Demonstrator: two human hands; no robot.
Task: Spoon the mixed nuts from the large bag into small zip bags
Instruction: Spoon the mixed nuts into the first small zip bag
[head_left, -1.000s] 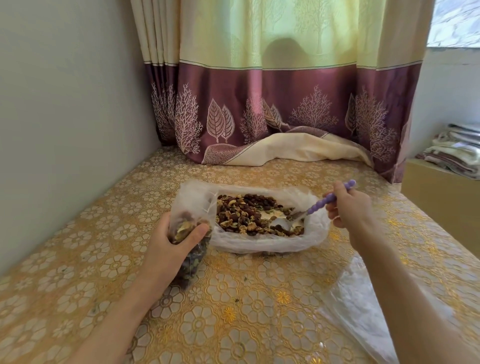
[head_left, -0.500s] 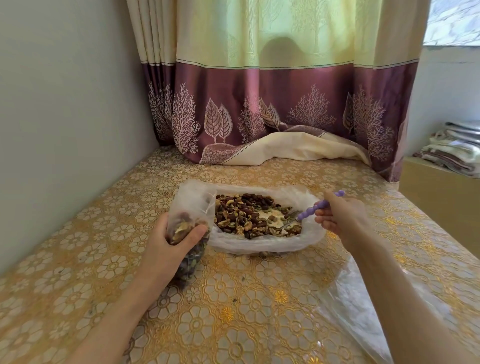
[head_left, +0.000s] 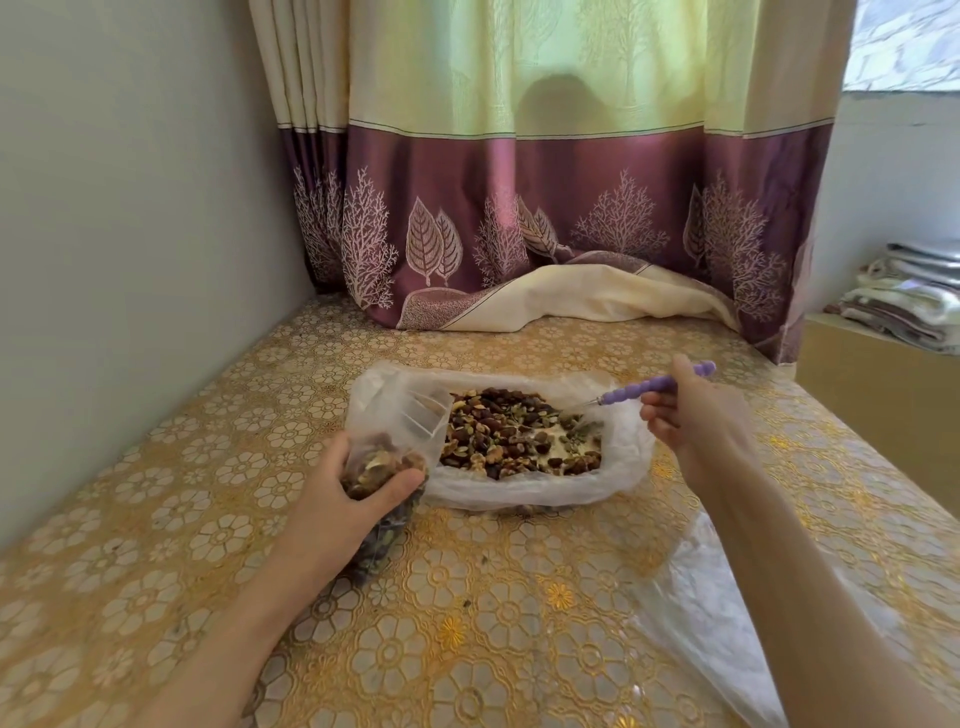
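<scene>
spoon (head_left: 655, 385) now deeper in nuts (head_left: 519, 436)

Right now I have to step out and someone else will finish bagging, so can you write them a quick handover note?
Left hand grips the small bag, partly filled and upright on the table, beside the big bag's left end.
Right hand holds the spoon by its purple handle, bowl down in the nuts.
Big bag lies open mid-table, plenty of nuts left.
Clear plastic, perhaps spare bags, lies under the right forearm.
Done: one small bag part filled.
Left: lift this scoop across, top up, zip, fill more bags.
</scene>
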